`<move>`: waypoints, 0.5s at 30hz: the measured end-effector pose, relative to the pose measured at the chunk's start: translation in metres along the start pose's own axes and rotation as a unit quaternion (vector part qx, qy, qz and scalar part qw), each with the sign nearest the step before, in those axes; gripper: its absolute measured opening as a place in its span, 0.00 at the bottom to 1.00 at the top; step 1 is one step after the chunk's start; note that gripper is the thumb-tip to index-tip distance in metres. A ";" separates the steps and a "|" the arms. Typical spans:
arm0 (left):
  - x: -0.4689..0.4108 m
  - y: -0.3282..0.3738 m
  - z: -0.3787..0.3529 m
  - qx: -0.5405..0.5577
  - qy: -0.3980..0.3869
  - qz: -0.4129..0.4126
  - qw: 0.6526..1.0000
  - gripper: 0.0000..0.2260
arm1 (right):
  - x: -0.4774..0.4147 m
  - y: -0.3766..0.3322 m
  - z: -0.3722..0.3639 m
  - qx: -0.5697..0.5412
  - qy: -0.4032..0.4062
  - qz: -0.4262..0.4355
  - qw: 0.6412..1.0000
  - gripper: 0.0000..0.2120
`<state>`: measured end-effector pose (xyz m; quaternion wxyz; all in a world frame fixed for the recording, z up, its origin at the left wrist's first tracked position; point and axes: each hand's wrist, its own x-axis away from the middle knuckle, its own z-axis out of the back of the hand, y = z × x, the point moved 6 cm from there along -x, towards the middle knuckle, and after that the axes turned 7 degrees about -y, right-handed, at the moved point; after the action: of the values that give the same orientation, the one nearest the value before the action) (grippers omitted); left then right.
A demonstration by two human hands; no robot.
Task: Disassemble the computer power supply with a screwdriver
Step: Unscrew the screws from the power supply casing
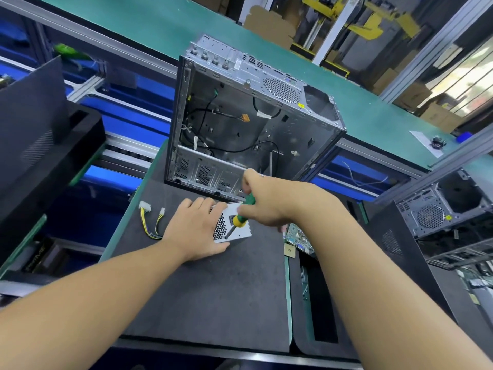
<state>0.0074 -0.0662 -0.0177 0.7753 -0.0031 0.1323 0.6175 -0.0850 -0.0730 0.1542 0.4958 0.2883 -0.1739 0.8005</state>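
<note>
A small silver power supply (240,231) with a honeycomb vent lies on the dark grey mat (202,295) in front of an open computer case (240,124). My left hand (194,231) lies flat over its left side and holds it down. In my right hand (266,201) is a screwdriver (241,216) with a green and yellow handle; its metal tip touches the near face of the power supply. Yellow and black cables with white plugs (150,220) trail from the unit to the left on the mat.
The empty case stands upright just behind the power supply. A circuit board (296,237) and a small chip lie right of my right hand. Another case (448,209) sits at the right, black panels (40,134) at the left. A green conveyor belt (165,30) runs behind.
</note>
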 end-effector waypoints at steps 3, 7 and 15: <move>0.000 -0.002 -0.001 0.001 -0.003 0.001 1.000 0.38 | 0.003 -0.002 0.002 0.107 -0.001 -0.015 0.994 0.14; 0.001 -0.002 -0.002 0.004 -0.007 0.003 1.000 0.38 | 0.001 0.000 0.002 0.083 0.057 -0.027 0.995 0.10; 0.000 -0.003 -0.002 0.013 -0.007 0.005 1.000 0.38 | -0.002 0.004 0.000 -0.035 -0.012 0.029 0.999 0.08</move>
<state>0.0095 -0.0672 -0.0199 0.7732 0.0114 0.1347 0.6196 -0.0874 -0.0766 0.1529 0.4803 0.2754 -0.2155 0.8044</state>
